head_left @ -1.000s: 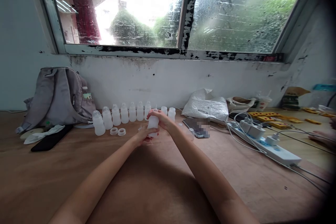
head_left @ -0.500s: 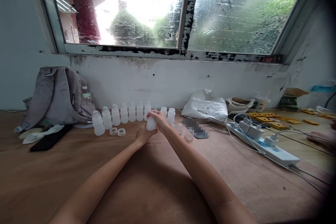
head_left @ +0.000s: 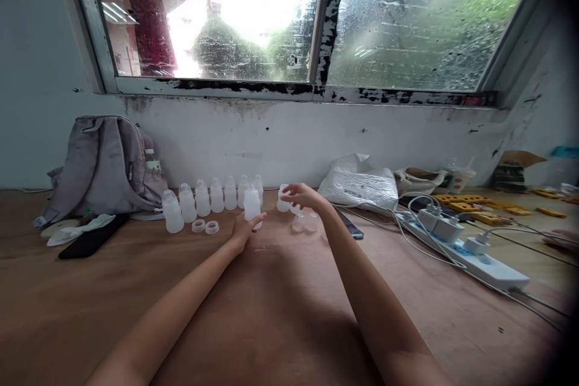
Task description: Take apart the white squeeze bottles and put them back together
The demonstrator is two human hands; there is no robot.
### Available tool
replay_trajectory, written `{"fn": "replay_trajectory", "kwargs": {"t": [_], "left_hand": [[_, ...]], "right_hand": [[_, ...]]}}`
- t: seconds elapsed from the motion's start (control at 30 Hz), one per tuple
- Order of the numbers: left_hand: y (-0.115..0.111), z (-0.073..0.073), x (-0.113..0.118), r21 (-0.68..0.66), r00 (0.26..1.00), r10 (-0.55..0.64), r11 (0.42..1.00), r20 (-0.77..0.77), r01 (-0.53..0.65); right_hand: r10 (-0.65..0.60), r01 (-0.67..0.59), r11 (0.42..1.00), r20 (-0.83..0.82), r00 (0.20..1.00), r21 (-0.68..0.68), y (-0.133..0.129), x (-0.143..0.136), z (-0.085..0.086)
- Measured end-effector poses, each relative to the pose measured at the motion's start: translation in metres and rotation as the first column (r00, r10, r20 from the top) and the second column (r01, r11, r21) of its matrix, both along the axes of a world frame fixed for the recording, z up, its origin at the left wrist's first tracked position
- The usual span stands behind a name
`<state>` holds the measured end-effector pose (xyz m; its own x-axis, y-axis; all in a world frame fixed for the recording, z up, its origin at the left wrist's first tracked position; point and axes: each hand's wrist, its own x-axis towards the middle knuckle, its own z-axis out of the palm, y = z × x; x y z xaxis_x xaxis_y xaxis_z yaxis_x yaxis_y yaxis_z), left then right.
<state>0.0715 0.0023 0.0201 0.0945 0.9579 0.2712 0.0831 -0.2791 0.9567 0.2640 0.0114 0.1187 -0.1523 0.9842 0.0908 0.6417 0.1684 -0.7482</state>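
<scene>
A frosted white baby bottle [head_left: 252, 202] stands upright in my left hand [head_left: 244, 231], whose thumb and fingers wrap round its lower part. My right hand [head_left: 305, 196] hovers to the right with its fingers curved and apart, beside an uncapped bottle [head_left: 283, 200]. Whether the fingertips touch that bottle I cannot tell. Below my right hand another uncapped bottle [head_left: 297, 210] is partly hidden, and clear round caps [head_left: 310, 221] lie on the table. To the left runs a row of several bottles with clear domed tops [head_left: 201, 198]. Two white screw rings [head_left: 211, 227] lie in front of that row.
A grey backpack [head_left: 108, 166] leans at the back left, near a black flat case [head_left: 93, 238] with a tissue on it. On the right are a silver bag [head_left: 359, 184], a phone [head_left: 350, 226] and a white power strip [head_left: 488, 262] with cables. A co-worker's hand [head_left: 561, 241] shows at the far right.
My right hand has left the bottle held in my left hand and moved right to the uncapped bottles. My left hand keeps its bottle, now more upright and slightly farther left.
</scene>
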Motion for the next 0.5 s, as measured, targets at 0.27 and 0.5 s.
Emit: {"fn": "replay_trajectory", "kwargs": {"t": [0.27,0.5], "left_hand": [[0.002,-0.007,0.002,-0.002,0.994,-0.054,0.999,0.090,0.055],[0.001,-0.010,0.001,0.010,0.988,-0.114,0.993,0.104,0.114]], "right_hand": [[-0.197,0.295,0.931,0.385,0.902,-0.215,0.025,0.020,-0.037],[-0.166,0.280,0.928,0.398,0.902,-0.246,0.031,0.020,-0.043]]}}
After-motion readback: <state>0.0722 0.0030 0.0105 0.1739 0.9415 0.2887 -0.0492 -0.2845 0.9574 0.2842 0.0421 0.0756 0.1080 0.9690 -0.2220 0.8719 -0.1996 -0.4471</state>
